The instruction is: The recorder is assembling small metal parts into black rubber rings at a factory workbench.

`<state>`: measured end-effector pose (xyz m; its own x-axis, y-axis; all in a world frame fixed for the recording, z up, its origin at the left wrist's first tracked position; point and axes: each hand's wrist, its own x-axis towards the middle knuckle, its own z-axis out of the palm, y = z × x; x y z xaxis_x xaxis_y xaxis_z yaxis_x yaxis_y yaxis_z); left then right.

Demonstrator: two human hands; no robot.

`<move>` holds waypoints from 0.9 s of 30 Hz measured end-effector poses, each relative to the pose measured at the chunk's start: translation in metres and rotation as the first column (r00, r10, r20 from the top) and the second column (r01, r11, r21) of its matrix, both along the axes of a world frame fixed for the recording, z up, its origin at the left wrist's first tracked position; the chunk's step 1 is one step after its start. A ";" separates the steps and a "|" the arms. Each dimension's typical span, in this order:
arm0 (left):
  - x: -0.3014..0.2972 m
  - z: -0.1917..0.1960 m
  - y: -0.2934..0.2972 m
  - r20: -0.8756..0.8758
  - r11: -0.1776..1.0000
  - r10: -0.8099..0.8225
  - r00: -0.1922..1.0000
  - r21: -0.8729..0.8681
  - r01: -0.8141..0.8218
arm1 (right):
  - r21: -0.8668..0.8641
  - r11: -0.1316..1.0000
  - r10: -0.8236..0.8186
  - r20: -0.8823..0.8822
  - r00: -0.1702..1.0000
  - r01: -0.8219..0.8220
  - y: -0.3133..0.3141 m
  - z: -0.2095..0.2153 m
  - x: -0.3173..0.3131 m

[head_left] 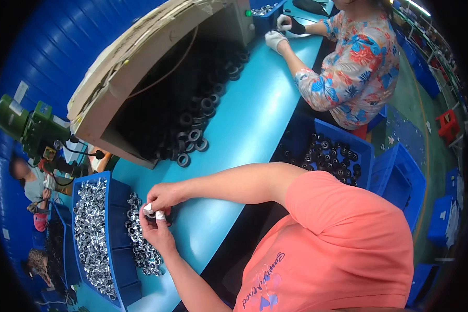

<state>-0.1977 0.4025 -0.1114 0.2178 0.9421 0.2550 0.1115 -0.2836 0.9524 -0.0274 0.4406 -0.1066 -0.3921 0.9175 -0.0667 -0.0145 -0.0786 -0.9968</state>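
My right hand and my left hand meet over the near edge of a heap of small silvery metal parts on the blue-green tabletop. Both have their fingers pinched together around a small ring-shaped part, mostly hidden by the fingers. White wrapping covers some of the fingertips. Just left of the hands stands a blue bin, filled with more of the shiny metal parts. Beyond my right hand, many black rings lie in a pile that runs under a beige box-like housing.
The beige housing rises over the far side of the table. A co-worker in a flowered top works with white gloves at the far end. A blue crate of black parts stands beside the table. A green machine is at far left.
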 end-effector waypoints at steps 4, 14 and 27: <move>0.000 0.000 -0.002 0.007 1.000 -0.015 1.000 0.004 0.015 | 0.000 1.000 -0.018 -0.014 1.000 0.018 -0.001 -0.001 0.001; 0.001 0.003 -0.002 0.058 0.999 -0.032 0.998 -0.037 0.034 | 0.023 1.000 -0.020 -0.017 1.000 0.021 -0.001 0.000 0.002; 0.001 0.004 -0.003 0.028 0.999 -0.011 1.000 -0.037 0.012 | 0.011 1.000 -0.004 0.003 1.000 0.004 -0.001 0.001 0.004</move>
<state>-0.1962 0.3996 -0.1074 0.2218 0.9486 0.2258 0.0817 -0.2488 0.9651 -0.0237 0.4397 -0.1053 -0.3880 0.9198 -0.0580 -0.0120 -0.0680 -0.9976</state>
